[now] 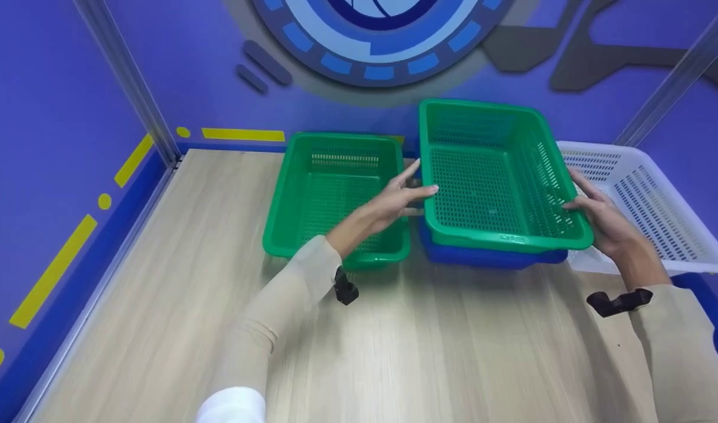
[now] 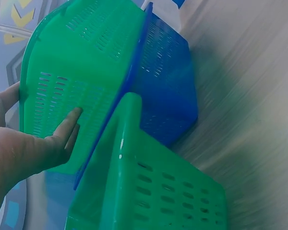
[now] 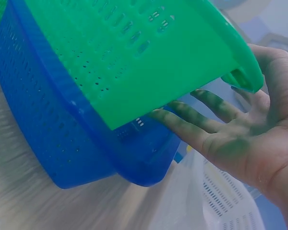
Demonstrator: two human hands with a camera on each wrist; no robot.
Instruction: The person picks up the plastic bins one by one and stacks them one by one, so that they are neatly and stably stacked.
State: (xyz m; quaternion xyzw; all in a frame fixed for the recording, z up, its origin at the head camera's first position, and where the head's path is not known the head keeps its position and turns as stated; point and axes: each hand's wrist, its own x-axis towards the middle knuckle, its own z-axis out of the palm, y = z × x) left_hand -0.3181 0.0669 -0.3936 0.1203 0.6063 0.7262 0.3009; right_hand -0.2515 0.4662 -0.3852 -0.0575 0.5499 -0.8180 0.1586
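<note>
Both hands hold a green plastic basket (image 1: 479, 238) by its opposite sides, tilted and partly inside a blue basket (image 1: 488, 257). My left hand (image 1: 389, 204) has its thumb over the left rim, and its fingers lie along the outer wall in the left wrist view. On the other side my right hand (image 1: 610, 224) hooks its thumb over the rim. Its fingers (image 3: 182, 127) reach under the green wall, above the blue rim (image 3: 134, 178). Perforations cover the green basket's walls and floor.
A second green basket (image 1: 272, 220) stands on the wooden table (image 1: 429, 341), left of the blue one and beneath my left forearm. To the right is a white perforated basket (image 1: 697, 220). Blue printed panels (image 1: 335, 106) wall in the back and sides.
</note>
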